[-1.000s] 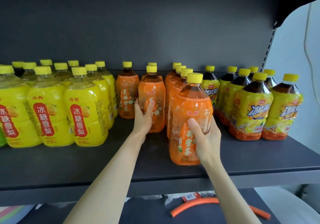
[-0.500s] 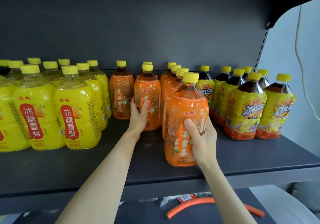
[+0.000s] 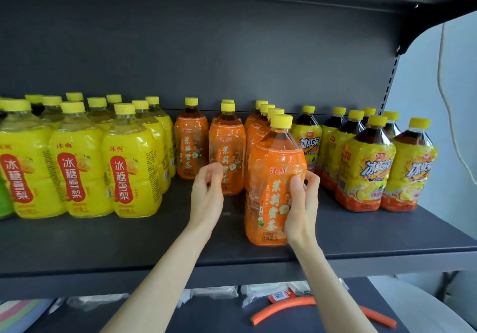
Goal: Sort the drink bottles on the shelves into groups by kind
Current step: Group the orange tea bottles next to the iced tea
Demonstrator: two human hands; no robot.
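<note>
On the dark shelf (image 3: 103, 245), yellow pear-drink bottles (image 3: 129, 162) stand at the left, orange jasmine-tea bottles (image 3: 191, 147) in the middle and dark iced-tea bottles with yellow labels (image 3: 366, 167) at the right. My right hand (image 3: 302, 203) grips the front orange bottle (image 3: 271, 178) from its right side; the bottle stands upright near the shelf's front edge. My left hand (image 3: 206, 196) hovers with loosely curled fingers just in front of a second orange bottle (image 3: 227, 152), apart from it and holding nothing.
A green bottle (image 3: 4, 201) shows at the far left edge. Below the shelf lie an orange tube (image 3: 322, 307) and white packets (image 3: 219, 292). The shelf's upright (image 3: 389, 87) and a white cable (image 3: 446, 74) stand at the right.
My left hand has let go of the second orange bottle and drawn back toward me. My right hand keeps its hold on the front orange bottle, which has hardly moved.
</note>
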